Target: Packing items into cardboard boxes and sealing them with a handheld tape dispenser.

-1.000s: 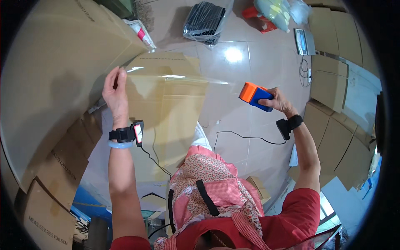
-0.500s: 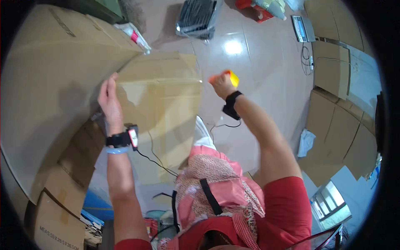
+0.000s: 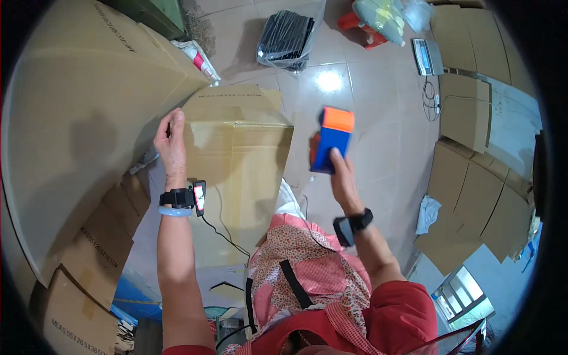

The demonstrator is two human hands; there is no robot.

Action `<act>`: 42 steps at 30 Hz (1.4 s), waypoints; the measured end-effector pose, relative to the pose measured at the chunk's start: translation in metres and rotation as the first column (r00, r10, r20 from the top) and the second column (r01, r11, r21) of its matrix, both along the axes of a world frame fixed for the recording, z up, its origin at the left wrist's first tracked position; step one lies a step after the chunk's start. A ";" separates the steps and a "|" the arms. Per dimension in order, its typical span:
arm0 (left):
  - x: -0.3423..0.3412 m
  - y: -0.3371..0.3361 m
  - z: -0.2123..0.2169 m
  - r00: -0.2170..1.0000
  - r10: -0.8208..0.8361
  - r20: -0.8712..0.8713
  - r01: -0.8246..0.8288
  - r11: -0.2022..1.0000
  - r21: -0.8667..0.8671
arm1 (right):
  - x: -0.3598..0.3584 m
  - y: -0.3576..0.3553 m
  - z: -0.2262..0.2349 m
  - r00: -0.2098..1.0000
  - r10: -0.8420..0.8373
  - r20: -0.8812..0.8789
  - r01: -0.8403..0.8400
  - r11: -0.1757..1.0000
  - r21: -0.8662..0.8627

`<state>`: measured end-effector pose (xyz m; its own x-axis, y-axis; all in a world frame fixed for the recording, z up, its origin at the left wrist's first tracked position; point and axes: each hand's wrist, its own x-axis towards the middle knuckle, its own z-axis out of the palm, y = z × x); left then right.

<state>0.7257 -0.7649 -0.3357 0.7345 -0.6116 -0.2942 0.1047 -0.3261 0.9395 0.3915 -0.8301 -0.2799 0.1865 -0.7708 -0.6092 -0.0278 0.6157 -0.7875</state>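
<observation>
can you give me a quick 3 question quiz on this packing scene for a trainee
1. True or false: the right hand holds a blue and orange tape dispenser up above the floor.
2. What does the left hand touch?
A. the scale on the floor
B. the top edge of the cardboard box
C. the black bundle in a plastic bag
3. Fill in: each wrist carries a black ____ with a small device on it.

Key
1. True.
2. B. The fingers rest at the left end of the box's top edge, beside the large cardboard sheet.
3. Strap; the left wrist also has a light blue band.
</observation>
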 end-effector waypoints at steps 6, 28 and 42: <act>0.006 -0.001 0.004 1.000 0.004 0.018 -0.006 0.996 0.094 | 0.029 -0.036 -0.124 0.935 -0.075 0.348 -0.044 0.946 0.321; 0.002 -0.011 -0.002 0.974 0.005 0.227 -0.056 0.974 0.220 | 0.057 -0.172 -0.084 0.100 0.632 -0.769 -0.993 0.117 -0.034; 0.000 -0.013 -0.006 0.856 -0.152 0.494 -0.021 0.945 0.327 | 0.139 -0.173 -0.105 0.075 0.325 -0.943 -0.897 -0.391 -0.207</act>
<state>0.7261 -0.7781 -0.3414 0.7933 -0.6043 -0.0742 -0.3888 -0.5966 0.7021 0.5307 -1.0026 -0.3850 0.9709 -0.1622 -0.1763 -0.2109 -0.9278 -0.3078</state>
